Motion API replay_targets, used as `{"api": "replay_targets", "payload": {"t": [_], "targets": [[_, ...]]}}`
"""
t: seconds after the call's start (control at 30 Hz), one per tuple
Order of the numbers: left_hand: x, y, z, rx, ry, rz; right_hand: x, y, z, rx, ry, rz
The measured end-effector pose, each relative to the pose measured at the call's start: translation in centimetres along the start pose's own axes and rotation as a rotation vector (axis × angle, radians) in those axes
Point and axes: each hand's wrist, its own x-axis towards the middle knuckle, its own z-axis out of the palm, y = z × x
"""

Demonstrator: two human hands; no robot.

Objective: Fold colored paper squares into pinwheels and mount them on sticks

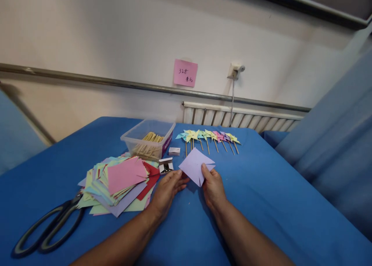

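A lilac paper square [195, 164] with cuts in from its corners lies tilted like a diamond on the blue cloth. My right hand [213, 185] pinches its lower right edge between thumb and fingers. My left hand [167, 188] touches its left corner with curled fingers. A heap of coloured paper squares [120, 182] lies just left of my left hand. Behind the square, a row of finished paper pinwheels on wooden sticks [208, 137] rests on the cloth.
Large black scissors [48, 229] lie at the front left. A clear plastic tub [136, 136] holds wooden sticks. A small open box of pins [166, 165] and a small white box [174, 151] sit nearby. A pink note [185, 73] hangs on the wall.
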Motion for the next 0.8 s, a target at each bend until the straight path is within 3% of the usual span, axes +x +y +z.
{"api": "replay_targets", "payload": {"t": [0.1,0.23,0.37,0.53,0.67,0.8], "targets": [[0.5,-0.7,1.4,-0.075,-0.061,-0.043,0.0,0.1,-0.1,0.005,-0.011,-0.001],[1.0,-1.5,2.0,-0.054,-0.049,0.018,-0.2,0.3,0.0,-0.044,-0.015,-0.016],[1.0,-1.0,0.9,-0.045,0.021,0.092,-0.6,1.0,0.2,-0.215,-0.07,-0.035],[1.2,0.7,-1.5,-0.007,0.067,0.086,-1.2,1.9,0.4,-0.394,-0.217,0.025],[2.0,1.4,-2.5,0.07,0.05,0.084,-1.6,1.5,0.5,-0.301,-0.297,0.026],[2.1,1.2,-2.5,0.167,0.015,0.031,-1.2,0.7,0.6,-0.062,-0.236,0.128]]}}
